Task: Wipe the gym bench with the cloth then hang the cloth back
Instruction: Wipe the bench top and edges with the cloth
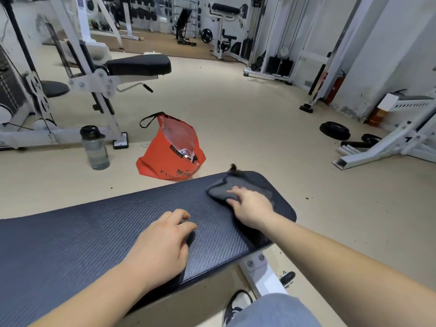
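The gym bench (82, 237) has a dark textured pad that runs across the lower half of the head view. A grey cloth (226, 188) lies bunched on the pad's far right end. My right hand (252, 206) presses down on the cloth, fingers over its near edge. My left hand (162, 241) rests on the pad near its middle with loosely curled fingers and holds nothing.
On the floor beyond the bench stand an orange bag (169, 152) and a water bottle (95, 147). A white machine with a black seat (139, 64) is at the left. Weight plates (335, 131) and a white frame (387, 147) lie at the right. My shoe (236, 305) is below the bench.
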{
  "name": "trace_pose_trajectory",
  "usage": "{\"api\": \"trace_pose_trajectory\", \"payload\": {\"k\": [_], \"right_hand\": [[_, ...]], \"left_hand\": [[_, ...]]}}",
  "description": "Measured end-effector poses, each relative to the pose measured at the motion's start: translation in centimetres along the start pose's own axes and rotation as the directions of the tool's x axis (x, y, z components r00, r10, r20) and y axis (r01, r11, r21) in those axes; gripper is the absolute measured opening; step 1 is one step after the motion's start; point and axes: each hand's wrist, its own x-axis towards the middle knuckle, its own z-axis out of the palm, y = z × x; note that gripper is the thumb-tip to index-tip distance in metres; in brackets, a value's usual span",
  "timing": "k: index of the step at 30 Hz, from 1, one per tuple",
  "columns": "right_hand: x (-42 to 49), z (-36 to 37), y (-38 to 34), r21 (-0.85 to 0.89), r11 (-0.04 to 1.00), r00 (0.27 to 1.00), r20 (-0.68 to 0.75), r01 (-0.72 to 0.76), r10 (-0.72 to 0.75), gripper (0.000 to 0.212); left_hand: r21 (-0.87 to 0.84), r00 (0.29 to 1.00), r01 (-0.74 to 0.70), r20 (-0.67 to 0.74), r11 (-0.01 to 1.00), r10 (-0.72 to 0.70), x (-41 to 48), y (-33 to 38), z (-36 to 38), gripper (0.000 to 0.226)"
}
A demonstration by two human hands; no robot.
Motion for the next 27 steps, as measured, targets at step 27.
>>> {"api": "trace_pose_trajectory", "payload": {"k": [27], "right_hand": [[-2.0, 1.6, -3.3, -0.132, 0.982, 0.904, 0.422, 0.136, -0.068, 0.067]], "left_hand": [[0.02, 0.992, 0.119, 0.046, 0.993, -0.12, 0.4, -3.1, 0.4, 0.06]]}}
